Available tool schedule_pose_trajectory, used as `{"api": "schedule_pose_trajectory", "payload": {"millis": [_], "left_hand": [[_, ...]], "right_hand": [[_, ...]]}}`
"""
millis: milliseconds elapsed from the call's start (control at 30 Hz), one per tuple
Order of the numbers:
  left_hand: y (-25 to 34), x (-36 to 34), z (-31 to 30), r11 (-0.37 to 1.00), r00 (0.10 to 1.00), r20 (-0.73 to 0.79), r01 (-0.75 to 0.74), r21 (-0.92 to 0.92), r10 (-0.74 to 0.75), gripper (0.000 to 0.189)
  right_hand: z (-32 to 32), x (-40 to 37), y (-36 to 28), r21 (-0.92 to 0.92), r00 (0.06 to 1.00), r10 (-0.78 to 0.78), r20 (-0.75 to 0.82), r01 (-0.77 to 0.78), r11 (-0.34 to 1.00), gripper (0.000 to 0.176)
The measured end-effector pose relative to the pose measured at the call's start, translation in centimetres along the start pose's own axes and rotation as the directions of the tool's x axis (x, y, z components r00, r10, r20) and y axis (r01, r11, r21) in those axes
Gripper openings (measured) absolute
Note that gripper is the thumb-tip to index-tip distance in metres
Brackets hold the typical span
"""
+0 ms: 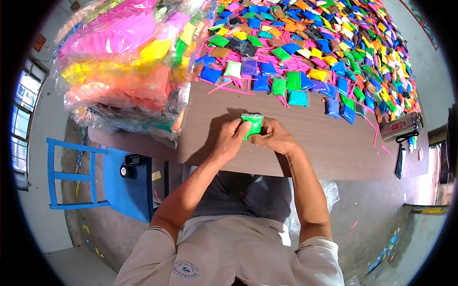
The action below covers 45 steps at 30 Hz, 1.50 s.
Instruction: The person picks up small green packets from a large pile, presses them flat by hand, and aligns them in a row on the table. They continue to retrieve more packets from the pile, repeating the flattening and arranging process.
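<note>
A small clear packet with bright green filling (252, 127) is held upright between my two hands above the brown table (210, 114). My left hand (232, 136) grips its left side, with the thumb lying across the front. On the right side, my right hand (273, 135) pinches the lower part of the packet. The packet's clear top edge sticks up above my fingers. Beyond my hands lie loose packets like it, among them a teal packet (298, 98) and a green packet (278, 86).
A big heap of coloured packets (329, 52) and pink sticks (296, 59) covers the table's far side. Large plastic bags of coloured packets (119, 66) are stacked at left. A metal flask (402, 127) lies at right. A blue chair (78, 175) stands at lower left.
</note>
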<state>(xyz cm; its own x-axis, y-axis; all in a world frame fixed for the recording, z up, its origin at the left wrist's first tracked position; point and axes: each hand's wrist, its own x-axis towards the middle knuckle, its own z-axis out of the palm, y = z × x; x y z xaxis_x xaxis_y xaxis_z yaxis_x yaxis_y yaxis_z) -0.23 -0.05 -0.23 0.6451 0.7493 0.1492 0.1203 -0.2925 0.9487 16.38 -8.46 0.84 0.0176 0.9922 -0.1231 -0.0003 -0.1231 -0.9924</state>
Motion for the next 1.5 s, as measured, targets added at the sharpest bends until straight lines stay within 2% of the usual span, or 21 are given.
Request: {"api": "schedule_pose_trajectory", "payload": {"millis": [67, 167, 267, 367, 467, 567, 667, 767, 867, 967, 1067, 1167, 1200, 1300, 1400, 1500], "left_hand": [[0.0, 0.1, 0.0, 1.000, 1.000, -0.004, 0.016, 0.025, -0.015, 0.053], [-0.6, 0.3, 0.1, 0.998, 1.000, -0.004, 0.026, 0.054, -0.026, 0.054], [-0.2, 0.5, -0.1, 0.999, 1.000, 0.018, 0.023, 0.034, -0.023, 0.054], [-0.8, 0.6, -0.2, 1.000, 0.999, 0.029, 0.014, -0.013, -0.013, 0.054], [-0.7, 0.3, -0.4, 1.000, 0.999, 0.040, 0.026, 0.000, -0.026, 0.054], [-0.9, 0.2, -0.2, 0.997, 0.999, 0.041, -0.005, -0.075, 0.008, 0.052], [-1.6, 0.3, -0.5, 0.998, 0.994, 0.099, -0.050, 0.043, 0.045, 0.051], [-1.9, 0.3, -0.4, 0.994, 0.993, 0.063, -0.099, 0.035, 0.097, 0.048], [-0.4, 0.0, -0.1, 0.992, 0.999, -0.013, -0.040, -0.120, 0.039, 0.047], [-0.9, 0.0, -0.5, 0.996, 0.999, 0.041, 0.000, -0.094, 0.004, 0.047], [-1.9, 0.1, -1.1, 0.996, 0.991, 0.131, 0.016, 0.093, -0.028, 0.049], [-0.8, 0.1, -1.2, 0.936, 0.963, 0.220, -0.214, 0.279, 0.155, 0.046], [0.1, 0.0, -1.0, 0.928, 0.954, 0.185, -0.278, 0.249, 0.236, 0.044], [-0.6, 0.0, -1.0, 0.941, 0.972, 0.151, -0.214, 0.263, 0.179, 0.043], [-0.4, -0.2, -1.0, 0.981, 0.988, 0.136, -0.101, 0.163, 0.079, 0.040], [-0.3, 0.0, -0.9, 0.995, 0.992, 0.091, -0.090, 0.039, 0.086, 0.039]], "right_hand": [[0.9, 0.2, 0.1, 0.025, 0.997, -0.021, -0.080, 0.023, 0.999, 0.020], [1.3, 0.0, -0.4, 0.000, 0.990, 0.031, -0.140, -0.031, 1.000, 0.019], [1.2, -0.1, -0.3, -0.013, 0.989, 0.028, -0.146, -0.030, 0.999, 0.021], [1.1, 0.1, 0.4, -0.046, 0.990, -0.049, -0.134, 0.043, 0.998, 0.023], [0.4, -0.3, -0.6, 0.056, 0.996, 0.073, -0.057, -0.069, 0.996, 0.026], [0.3, -0.5, -0.8, 0.041, 0.998, 0.041, -0.038, -0.040, 0.998, 0.031], [0.3, -0.3, 0.7, 0.058, 0.995, -0.087, -0.041, 0.090, 0.994, 0.028], [0.3, -0.2, 1.1, 0.027, 0.995, -0.085, -0.060, 0.086, 0.996, 0.024], [0.1, -0.5, -0.3, 0.051, 0.999, -0.001, -0.050, 0.003, 0.999, 0.021], [0.8, -0.7, -1.3, 0.196, 0.995, -0.020, -0.101, 0.039, 0.980, 0.021], [1.0, -0.5, -0.2, 0.244, 0.973, 0.003, -0.231, 0.055, 0.968, 0.023], [1.1, -0.5, 0.3, 0.262, 0.961, -0.033, -0.276, 0.108, 0.959, 0.022], [1.0, -0.5, 0.3, 0.243, 0.958, -0.042, -0.283, 0.114, 0.963, 0.019], [0.7, -0.6, 0.2, 0.229, 0.954, -0.073, -0.292, 0.144, 0.963, 0.013], [0.0, -0.5, 0.8, 0.309, 0.962, -0.093, -0.255, 0.173, 0.935, 0.014], [-0.6, -0.5, 1.1, 0.380, 0.976, -0.089, -0.196, 0.159, 0.911, 0.015]]}}
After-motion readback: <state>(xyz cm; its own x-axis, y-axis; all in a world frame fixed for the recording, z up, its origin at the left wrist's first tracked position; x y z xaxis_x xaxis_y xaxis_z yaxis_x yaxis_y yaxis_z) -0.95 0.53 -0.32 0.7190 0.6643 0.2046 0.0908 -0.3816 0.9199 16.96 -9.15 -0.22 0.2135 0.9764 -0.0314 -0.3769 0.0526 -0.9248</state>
